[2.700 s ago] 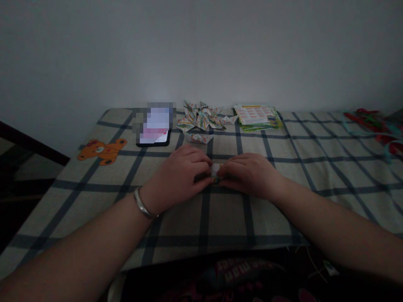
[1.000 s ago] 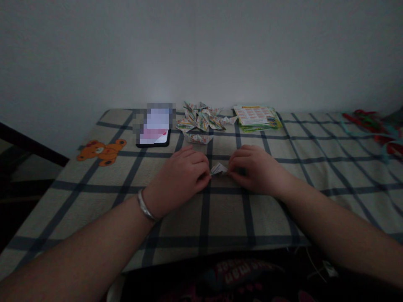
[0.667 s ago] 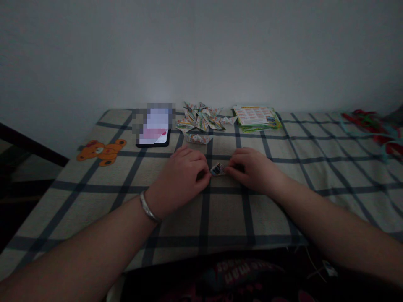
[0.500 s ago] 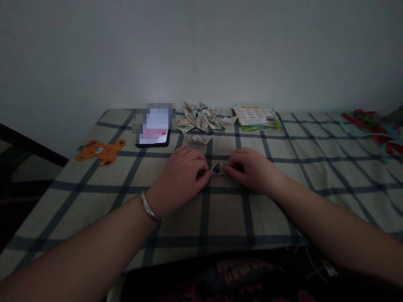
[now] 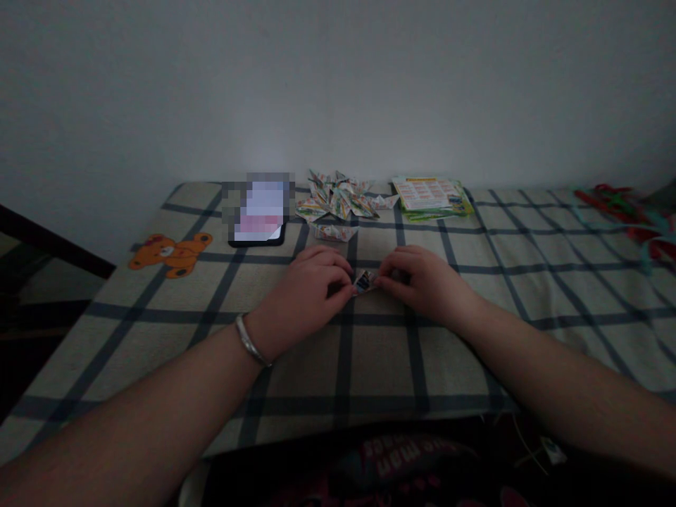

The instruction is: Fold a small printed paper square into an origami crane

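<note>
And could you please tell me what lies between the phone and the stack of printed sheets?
In the head view, a cluster of folded papers lies between the phone and the printed sheets, one separate piece nearer the camera.

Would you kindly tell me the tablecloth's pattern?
The tablecloth is beige with dark bluish checks; head view.

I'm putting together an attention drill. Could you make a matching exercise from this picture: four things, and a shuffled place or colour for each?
Things:
1. small folded paper
2. bracelet
3. bear figure
4. stack of printed sheets

Places or colours:
A. orange
B. flat, close to the wall
C. between the left hand and the right hand
D. silver

Right pairs: 1-C, 2-D, 3-A, 4-B
</note>
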`<state>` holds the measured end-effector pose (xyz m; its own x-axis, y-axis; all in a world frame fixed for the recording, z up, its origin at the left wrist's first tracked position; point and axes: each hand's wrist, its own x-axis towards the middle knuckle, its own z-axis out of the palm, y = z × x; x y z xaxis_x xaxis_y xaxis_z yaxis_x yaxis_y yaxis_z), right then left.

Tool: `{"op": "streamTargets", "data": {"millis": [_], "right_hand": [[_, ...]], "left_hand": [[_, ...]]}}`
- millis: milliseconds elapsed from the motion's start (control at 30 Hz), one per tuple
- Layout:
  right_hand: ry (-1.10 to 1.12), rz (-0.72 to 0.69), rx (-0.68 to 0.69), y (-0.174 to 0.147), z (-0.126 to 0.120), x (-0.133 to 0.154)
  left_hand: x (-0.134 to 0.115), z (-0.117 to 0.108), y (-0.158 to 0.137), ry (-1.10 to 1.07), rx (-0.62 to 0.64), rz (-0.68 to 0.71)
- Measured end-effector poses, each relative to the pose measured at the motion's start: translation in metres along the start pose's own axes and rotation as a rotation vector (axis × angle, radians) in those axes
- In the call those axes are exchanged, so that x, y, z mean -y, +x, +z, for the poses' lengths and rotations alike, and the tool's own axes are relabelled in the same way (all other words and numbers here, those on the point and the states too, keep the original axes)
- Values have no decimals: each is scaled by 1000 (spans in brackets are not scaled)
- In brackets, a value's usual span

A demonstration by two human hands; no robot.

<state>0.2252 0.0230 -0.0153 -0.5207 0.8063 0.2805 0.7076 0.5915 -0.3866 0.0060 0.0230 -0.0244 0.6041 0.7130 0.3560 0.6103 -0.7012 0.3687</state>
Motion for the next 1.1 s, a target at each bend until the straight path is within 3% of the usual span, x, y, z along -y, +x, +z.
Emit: {"op": "streamTargets", "data": {"millis": [333,900,1100], "right_hand": [[90,120,-29,4,8,-5],[-19,128,-1,6,8,-3],[-35,140,8,6,6,3]], "left_hand": [[0,-1,2,-8,3,-1],[-12,-6,-1,216,23,30],[-14,-6,-4,299,1,137]]}}
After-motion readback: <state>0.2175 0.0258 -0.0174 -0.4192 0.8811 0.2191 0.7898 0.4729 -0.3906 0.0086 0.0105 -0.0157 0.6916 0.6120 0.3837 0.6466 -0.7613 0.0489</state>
